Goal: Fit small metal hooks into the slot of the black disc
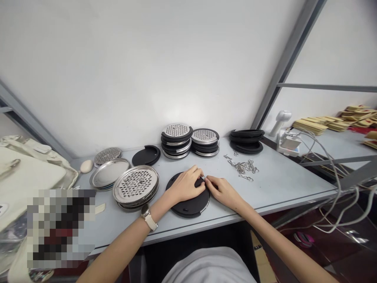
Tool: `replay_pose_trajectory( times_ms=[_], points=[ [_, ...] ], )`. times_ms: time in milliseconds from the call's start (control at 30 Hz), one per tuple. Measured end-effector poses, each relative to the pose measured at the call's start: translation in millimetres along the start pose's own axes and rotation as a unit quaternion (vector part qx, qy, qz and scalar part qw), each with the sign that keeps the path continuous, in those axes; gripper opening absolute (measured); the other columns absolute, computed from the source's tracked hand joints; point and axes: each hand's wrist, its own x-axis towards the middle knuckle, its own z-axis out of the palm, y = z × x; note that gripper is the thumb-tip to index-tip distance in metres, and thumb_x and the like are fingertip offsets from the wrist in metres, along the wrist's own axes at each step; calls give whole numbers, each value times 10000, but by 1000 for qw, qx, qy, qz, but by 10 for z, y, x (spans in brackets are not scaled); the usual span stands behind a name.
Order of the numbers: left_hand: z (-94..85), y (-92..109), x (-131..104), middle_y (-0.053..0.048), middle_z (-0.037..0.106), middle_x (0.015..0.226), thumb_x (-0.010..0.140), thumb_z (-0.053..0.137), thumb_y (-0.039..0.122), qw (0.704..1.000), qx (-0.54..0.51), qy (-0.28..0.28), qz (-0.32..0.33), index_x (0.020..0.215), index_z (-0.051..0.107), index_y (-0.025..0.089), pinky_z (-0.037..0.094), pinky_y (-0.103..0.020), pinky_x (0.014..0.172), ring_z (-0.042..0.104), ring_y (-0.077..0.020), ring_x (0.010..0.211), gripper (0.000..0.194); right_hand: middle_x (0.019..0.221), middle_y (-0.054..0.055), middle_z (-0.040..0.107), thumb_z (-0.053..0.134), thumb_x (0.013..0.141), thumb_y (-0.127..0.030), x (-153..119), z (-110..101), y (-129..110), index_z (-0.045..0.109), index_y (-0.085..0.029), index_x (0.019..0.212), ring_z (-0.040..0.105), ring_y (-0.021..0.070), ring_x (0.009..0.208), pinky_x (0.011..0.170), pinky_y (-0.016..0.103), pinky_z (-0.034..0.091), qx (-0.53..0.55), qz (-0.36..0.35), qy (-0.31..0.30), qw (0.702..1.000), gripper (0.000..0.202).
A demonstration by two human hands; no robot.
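Note:
A round black disc (188, 206) with a thin metal rim lies flat near the table's front edge. My left hand (188, 184), with a watch on the wrist, reaches over it, fingers curled closed at its upper right edge. From the right, my right hand (222, 191) meets it there, thumb and finger pinched on a small silvery metal piece (203, 178). How that piece joins the disc is hidden by the fingers. Left of the disc is a stack of perforated metal grater plates (136, 184). A pile of small metal clips (246, 167) lies to the right.
Two stacks of grater plates in black holders (176, 131) (205, 136) stand by the wall. Black holders (246, 147) are stacked farther right; another black holder (145, 156) lies left. Plain metal plates (109, 173) sit behind the graters. Cables (332, 157) hang at right.

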Motion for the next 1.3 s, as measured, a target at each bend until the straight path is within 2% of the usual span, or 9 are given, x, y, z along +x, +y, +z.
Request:
replay_pose_trajectory(
  times_ms=[367,900,1300],
  points=[
    [-18,-5,3,-7,501,883,810,504,204,1000,-8,-7,2,879,457,210,424,-273,665,516,-156,747,83,597,-17,522,297,960,-333,1,-6,-3,447,-209,693,495,134,545,557,236,320,-5,-2,-3,1000,331],
    [-28,-8,7,0,494,841,788,508,199,999,-35,-6,-8,872,443,214,413,-281,642,494,-155,710,108,574,-20,511,310,954,-345,-3,14,6,432,-209,661,461,128,517,528,234,302,-4,-3,12,1000,346],
    [-20,-16,5,1,490,838,776,513,185,999,-44,-3,-10,873,443,212,424,-284,668,497,-157,727,123,629,7,569,310,955,-328,-11,18,4,488,-204,707,497,138,541,544,245,330,8,3,22,1000,329]
  ],
)
